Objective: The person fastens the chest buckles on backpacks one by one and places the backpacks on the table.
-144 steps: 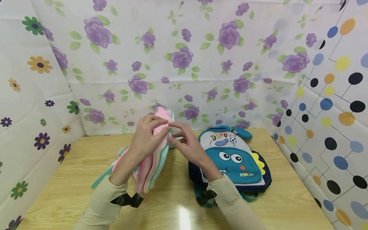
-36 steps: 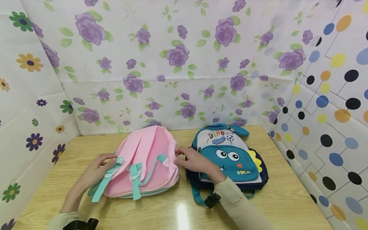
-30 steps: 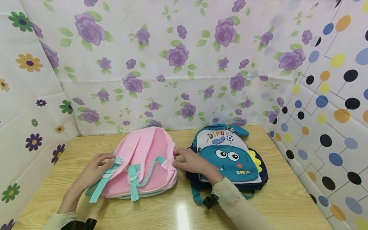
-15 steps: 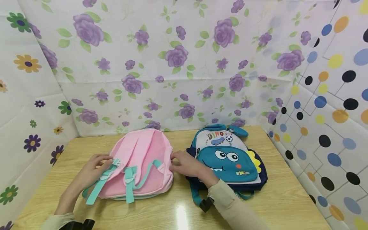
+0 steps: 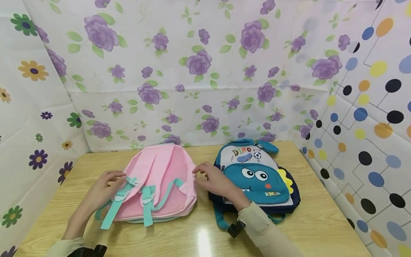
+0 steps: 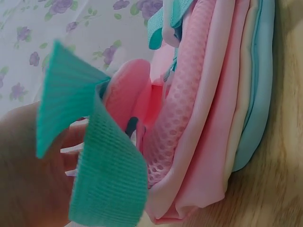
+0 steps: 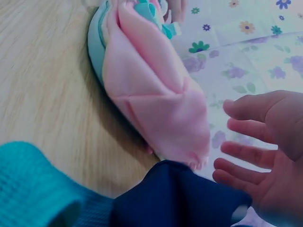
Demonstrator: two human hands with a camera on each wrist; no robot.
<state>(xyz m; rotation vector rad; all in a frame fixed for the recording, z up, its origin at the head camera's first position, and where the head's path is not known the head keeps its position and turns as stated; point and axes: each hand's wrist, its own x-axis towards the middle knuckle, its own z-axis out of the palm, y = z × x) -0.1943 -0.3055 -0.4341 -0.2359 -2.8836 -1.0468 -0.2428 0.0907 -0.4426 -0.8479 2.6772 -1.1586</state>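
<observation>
Fingers [image 7: 251, 130] of my right hand [image 5: 216, 181] were relaxed and spread, holding nothing, just beside the right edge of the pink backpack [image 5: 173, 166]. My left hand [image 5: 102, 192] was at its left edge, fingers loosely bent by the buckle end of a teal strap [image 6: 111, 165]; the webbing hid the tips, so I couldn't tell whether I pinched it. That was my first worry: the strap looped across in front of my hand, and had I pulled back carelessly, it could have hooked a finger and dragged the bag askew.

The pink backpack lay straps up on the table [image 5: 179, 239]. It looked soft, so a one-sided push could have dented it or swung it round rather than shifting it squarely.

Right of the pink backpack lay the dinosaur backpack [image 5: 253, 192], with my forearm over its near side. My wrist camera [image 5: 236, 229] sat close to its loose loop, and might have snagged there if I drew back low. Behind the pink backpack hung the floral cloth [image 5: 179, 117], near enough to crumple under a hard shove.
</observation>
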